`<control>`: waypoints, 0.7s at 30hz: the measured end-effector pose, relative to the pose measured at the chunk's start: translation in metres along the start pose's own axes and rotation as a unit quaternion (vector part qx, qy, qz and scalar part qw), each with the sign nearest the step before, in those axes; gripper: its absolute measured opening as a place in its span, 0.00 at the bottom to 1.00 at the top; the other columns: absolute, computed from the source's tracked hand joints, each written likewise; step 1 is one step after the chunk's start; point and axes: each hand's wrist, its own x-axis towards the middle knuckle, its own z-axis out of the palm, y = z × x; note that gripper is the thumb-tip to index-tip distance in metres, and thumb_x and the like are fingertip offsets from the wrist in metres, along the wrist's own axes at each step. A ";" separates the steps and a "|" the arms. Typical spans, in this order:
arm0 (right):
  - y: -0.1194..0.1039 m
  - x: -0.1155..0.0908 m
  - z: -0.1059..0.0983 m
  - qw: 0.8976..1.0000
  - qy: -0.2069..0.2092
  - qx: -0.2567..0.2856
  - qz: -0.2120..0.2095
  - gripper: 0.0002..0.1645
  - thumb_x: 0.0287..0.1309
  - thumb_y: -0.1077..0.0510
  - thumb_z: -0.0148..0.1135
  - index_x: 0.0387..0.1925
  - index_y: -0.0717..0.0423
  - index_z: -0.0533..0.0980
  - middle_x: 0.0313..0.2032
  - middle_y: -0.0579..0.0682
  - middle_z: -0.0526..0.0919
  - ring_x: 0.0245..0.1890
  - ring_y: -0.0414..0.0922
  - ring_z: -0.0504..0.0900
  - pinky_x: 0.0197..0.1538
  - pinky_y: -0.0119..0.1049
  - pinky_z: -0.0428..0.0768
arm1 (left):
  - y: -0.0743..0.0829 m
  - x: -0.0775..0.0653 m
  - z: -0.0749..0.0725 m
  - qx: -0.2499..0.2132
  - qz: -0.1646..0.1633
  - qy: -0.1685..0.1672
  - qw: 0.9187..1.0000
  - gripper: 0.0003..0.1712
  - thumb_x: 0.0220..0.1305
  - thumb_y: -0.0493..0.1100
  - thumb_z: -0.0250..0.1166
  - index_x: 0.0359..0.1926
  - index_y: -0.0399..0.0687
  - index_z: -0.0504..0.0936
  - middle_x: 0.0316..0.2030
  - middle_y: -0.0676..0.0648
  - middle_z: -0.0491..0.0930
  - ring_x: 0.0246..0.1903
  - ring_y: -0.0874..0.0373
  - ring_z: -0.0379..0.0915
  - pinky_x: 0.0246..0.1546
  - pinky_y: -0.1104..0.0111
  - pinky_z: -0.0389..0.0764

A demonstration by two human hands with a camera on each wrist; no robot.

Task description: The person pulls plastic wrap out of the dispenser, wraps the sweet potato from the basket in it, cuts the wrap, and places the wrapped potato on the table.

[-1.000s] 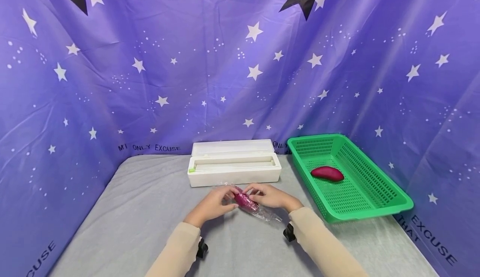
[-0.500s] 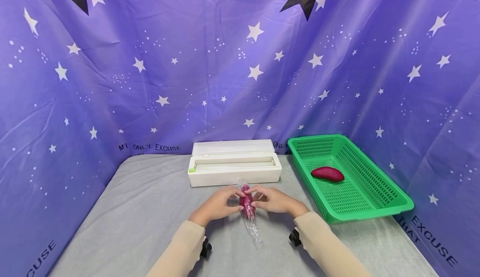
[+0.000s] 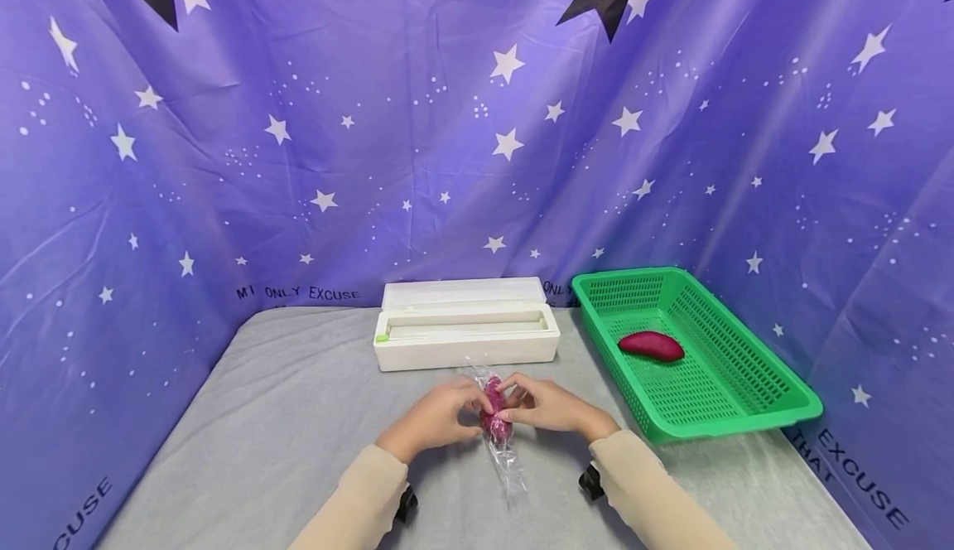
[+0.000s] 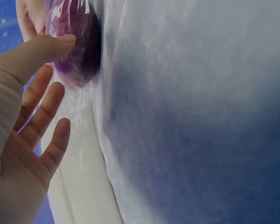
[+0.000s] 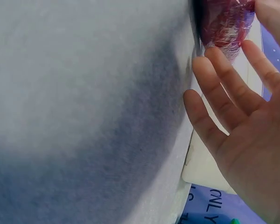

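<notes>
- At the far left we see the gray cloth-covered surface (image 3: 253, 451), which carries everything described here; the starry purple curtain (image 3: 410, 119) hangs behind it.
- The left hand (image 3: 440, 419) comes in from its own side, thumb and forefinger bent in a pinch on the wrapped piece. In the left wrist view we find the thumb lying on the film, with the other visible fingers loosely spread, probably so that only the tips bear on it.
- The long white box (image 3: 465, 357) stands behind the hands with its lid (image 3: 464, 292) raised, showing the trough. We take this position to give working room in front.
- The wrapped piece (image 3: 497, 428), purple-red and tapered, lies between the two hands in front of the box. Clear film covers it and a loose film tail (image 3: 509, 471) runs toward the person.
- The right hand (image 3: 555, 407) faces the left, its thumb and forefinger pinching the wrapped piece from the opposite side while its remaining fingers fan apart. We judge that the paired grip steadies the piece and presses the film close.
- At the far right the green basket (image 3: 734, 426) sits beside the right forearm. Inside, on its slotted floor, lies the bare piece (image 3: 652, 346), unwrapped and within easy reach, we judge, of the right hand.
</notes>
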 end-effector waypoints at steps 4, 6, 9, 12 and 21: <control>-0.001 0.001 0.000 1.000 -0.003 0.002 0.002 0.23 0.65 0.45 0.66 0.57 0.47 0.72 0.42 0.46 0.85 0.44 0.43 0.83 0.51 0.44 0.79 | 0.009 0.002 0.002 0.016 0.042 -0.008 0.999 0.15 0.50 0.38 0.78 0.38 0.54 0.84 0.34 0.58 0.78 0.35 0.69 0.71 0.40 0.79 0.75; -0.002 0.002 0.001 1.000 -0.008 0.002 -0.003 0.24 0.65 0.46 0.66 0.58 0.47 0.72 0.42 0.46 0.85 0.44 0.43 0.83 0.51 0.44 0.79 | 0.013 0.002 0.003 0.021 0.060 -0.017 0.998 0.15 0.50 0.36 0.78 0.38 0.54 0.84 0.33 0.59 0.79 0.34 0.71 0.71 0.39 0.81 0.73; -0.002 0.002 0.001 1.000 -0.021 0.003 -0.007 0.24 0.67 0.47 0.64 0.61 0.45 0.72 0.42 0.45 0.84 0.44 0.42 0.82 0.50 0.42 0.80 | 0.018 0.003 0.005 0.028 0.079 -0.028 0.996 0.15 0.51 0.34 0.77 0.38 0.53 0.85 0.33 0.59 0.79 0.33 0.72 0.71 0.38 0.84 0.72; -0.002 0.001 0.001 1.000 -0.029 0.003 -0.001 0.24 0.67 0.46 0.63 0.62 0.43 0.72 0.41 0.44 0.84 0.43 0.41 0.82 0.48 0.39 0.80 | 0.021 0.002 0.007 0.044 0.102 -0.028 0.993 0.16 0.48 0.33 0.78 0.38 0.54 0.86 0.32 0.58 0.79 0.32 0.72 0.71 0.37 0.86 0.70; -0.001 0.001 -0.002 0.999 -0.033 0.001 0.018 0.23 0.67 0.46 0.63 0.61 0.42 0.73 0.40 0.42 0.84 0.41 0.39 0.82 0.45 0.38 0.79 | 0.022 0.003 0.018 0.148 0.144 0.004 0.978 0.19 0.43 0.43 0.83 0.35 0.60 0.83 0.37 0.60 0.76 0.38 0.69 0.70 0.44 0.78 0.73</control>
